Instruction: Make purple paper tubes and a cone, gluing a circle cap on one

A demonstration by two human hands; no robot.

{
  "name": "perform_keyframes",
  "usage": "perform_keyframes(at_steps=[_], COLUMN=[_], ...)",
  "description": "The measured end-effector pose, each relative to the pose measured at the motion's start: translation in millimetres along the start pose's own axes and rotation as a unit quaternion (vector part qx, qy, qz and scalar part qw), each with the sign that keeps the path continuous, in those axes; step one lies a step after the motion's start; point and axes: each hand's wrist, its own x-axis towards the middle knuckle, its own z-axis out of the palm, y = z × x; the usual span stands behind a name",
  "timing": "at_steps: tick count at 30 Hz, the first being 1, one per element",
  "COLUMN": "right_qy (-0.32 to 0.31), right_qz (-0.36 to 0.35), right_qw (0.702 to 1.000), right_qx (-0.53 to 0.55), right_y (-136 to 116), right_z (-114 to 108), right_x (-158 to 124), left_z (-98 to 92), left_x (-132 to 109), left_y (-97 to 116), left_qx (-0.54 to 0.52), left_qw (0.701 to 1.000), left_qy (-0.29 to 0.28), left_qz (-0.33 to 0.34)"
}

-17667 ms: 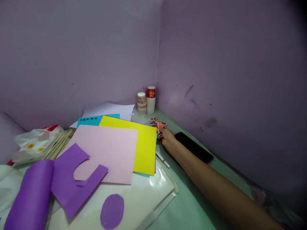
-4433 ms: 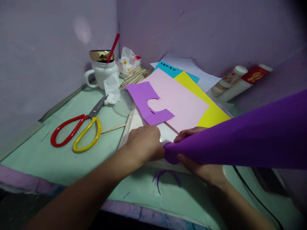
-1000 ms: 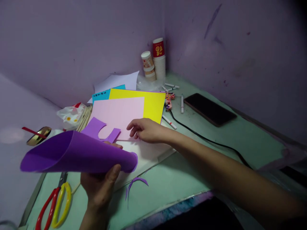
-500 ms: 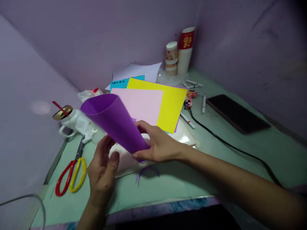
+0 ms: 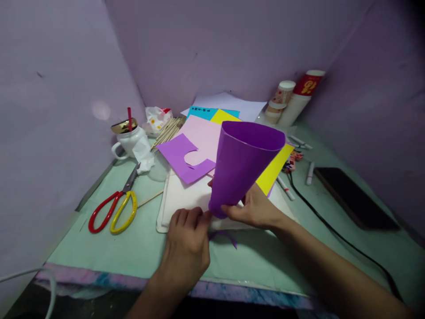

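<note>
A tall purple paper cup (image 5: 237,170), with a wide open rim on top and a narrower base, stands slightly tilted above the white pad (image 5: 186,199). My right hand (image 5: 255,206) grips it low down, thumb in front and the other fingers mostly behind it. My left hand (image 5: 189,241) is closed beside the base, fingertips curled and thumb almost at the lower edge. What it pinches, if anything, is hidden. Thin purple paper scraps (image 5: 227,237) lie just in front of the pad. A purple sheet with a round cut-out (image 5: 177,153) rests behind the left hand.
Scissors (image 5: 124,201) with red and yellow handles lie at the left, near a white mug (image 5: 129,142) and wooden sticks (image 5: 168,132). Coloured sheets (image 5: 201,128) are stacked behind. At the right are paper cups (image 5: 294,110), a black cable (image 5: 328,230) and a dark phone (image 5: 355,197).
The purple cup has gone from leaning left to standing more upright. My left hand has closed and come in by its base. The view has turned left, showing the cut-out sheet and sticks.
</note>
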Motion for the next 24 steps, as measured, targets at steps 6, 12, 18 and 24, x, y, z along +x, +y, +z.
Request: perform_keyframes(at_steps=[6, 12, 18, 24], right_qy=[-0.011, -0.047, -0.124, -0.070], right_qz=[-0.012, -0.078, -0.104, -0.005], right_qw=[1.000, 0.993, 0.985, 0.996], right_qx=[0.003, 0.079, 0.058, 0.054], right_y=[4, 7, 8, 17], right_z=[0, -9, -21, -67], right_x=[4, 11, 18, -1], left_z=[2.3, 0.2, 3.1, 6.9], left_x=[3, 4, 3, -8], left_y=[-1, -6, -18, -19], left_qx=[0.063, 0.097, 0.115, -0.049], left_qw=[0.998, 0.992, 0.986, 0.996], left_qy=[-0.020, -0.050, -0.046, -0.051], left_qz=[0.018, 0.057, 0.113, -0.045])
